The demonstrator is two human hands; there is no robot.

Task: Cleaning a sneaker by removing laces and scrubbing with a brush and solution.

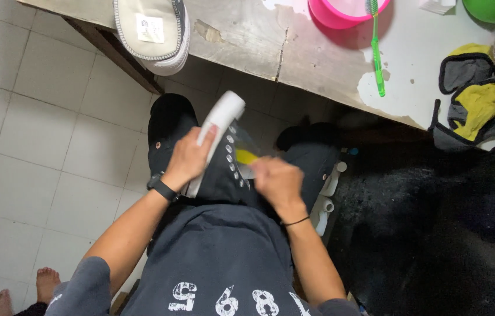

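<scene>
Left hand (188,159) clamps black canvas high-top shoe with white rubber sole (219,146) at centre; right hand (276,180), closed on something blurred, scrubs at 3 o'clock; risk: shoe twisting loose under pressure

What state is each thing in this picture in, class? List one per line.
Black high-top canvas shoe with white rubber sole: held tilted over the lap, sole gripped by left hand.
Right hand: closed at the shoe's opening, beside something yellow.
Grey slip-on shoe: sole-up on table edge.
Green toothbrush: lying flat on worn white table.
Pink basin: upright.
</scene>
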